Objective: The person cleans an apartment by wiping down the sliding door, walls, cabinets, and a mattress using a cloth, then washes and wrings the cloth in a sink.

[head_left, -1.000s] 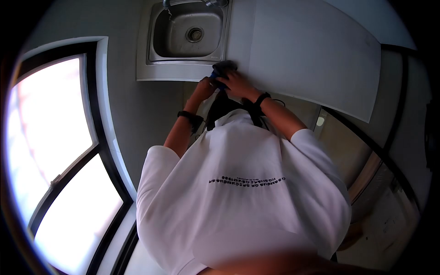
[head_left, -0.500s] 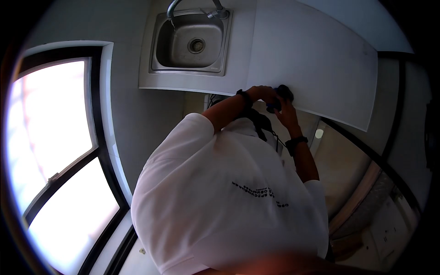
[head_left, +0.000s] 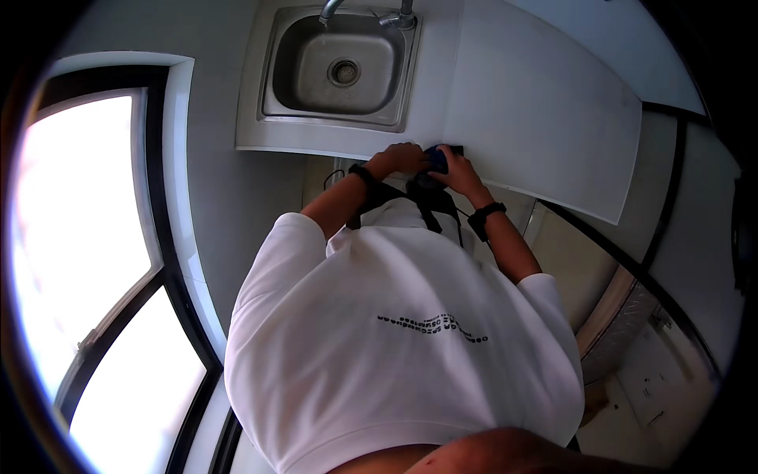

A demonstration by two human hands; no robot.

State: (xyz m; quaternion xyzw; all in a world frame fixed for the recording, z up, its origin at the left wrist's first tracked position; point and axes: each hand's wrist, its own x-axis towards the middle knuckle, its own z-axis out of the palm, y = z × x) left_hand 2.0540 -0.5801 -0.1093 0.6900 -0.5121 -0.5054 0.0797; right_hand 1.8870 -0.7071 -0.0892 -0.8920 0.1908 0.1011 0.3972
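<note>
At the front edge of the white counter [head_left: 545,103], my left hand [head_left: 404,158] is closed around the left side of a small dark blue and black object [head_left: 437,157]. My right hand [head_left: 459,172] grips its right side, fingers bent over it. The object's dark lower part hangs by the counter edge, close to my body. Its exact kind is too dark and too covered to make out. Both wrists wear black bands.
Left of my hands, a steel sink [head_left: 339,67] is set into the counter, with a metal faucet [head_left: 397,19] at its back. A dark-framed window [head_left: 164,158] stands at the left. Below right are a dark rail and a light floor.
Both hands moved right with the object, then partly back left, and the object's tilt changed. The thin water stream seen earlier at the faucet no longer shows clearly. The camera view has shifted slightly.
</note>
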